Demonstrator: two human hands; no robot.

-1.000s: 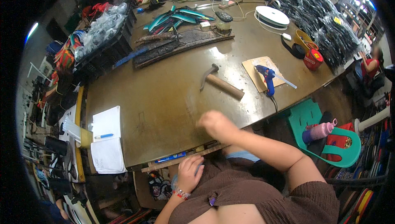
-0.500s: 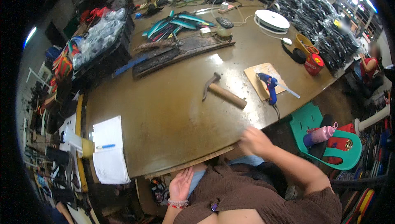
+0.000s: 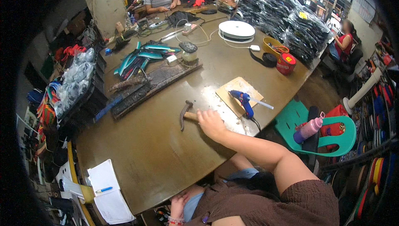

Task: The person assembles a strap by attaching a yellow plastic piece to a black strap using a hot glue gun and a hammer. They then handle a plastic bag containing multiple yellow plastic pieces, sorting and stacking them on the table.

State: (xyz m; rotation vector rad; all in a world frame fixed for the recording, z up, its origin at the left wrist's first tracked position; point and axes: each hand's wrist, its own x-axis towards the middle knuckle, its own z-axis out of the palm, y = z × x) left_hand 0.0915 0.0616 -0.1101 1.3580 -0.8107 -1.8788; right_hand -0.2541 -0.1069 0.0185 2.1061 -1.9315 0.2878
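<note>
My right hand reaches over the table and closes around the wooden handle of a hammer. The hammer lies on the tabletop, its curved metal head pointing away to the left of my fingers. Part of the handle is hidden under my hand. Low by the table's near edge, my left hand rests at my lap with loosely opened fingers and nothing visible in it; a beaded bracelet circles that wrist. To the right of the hammer, a blue glue gun with a clear glue stick lies on a light board.
An open notebook with a blue pen lies at the left edge. Farther back are teal strips, a dark plank, a jar, a white reel and plastic-wrapped bundles. A green chair holds a bottle. Two people sit beyond.
My right hand has moved from the table's near edge forward onto the hammer's handle. My left hand has stayed low at my lap. The view has shifted, showing more of the room's far side.
</note>
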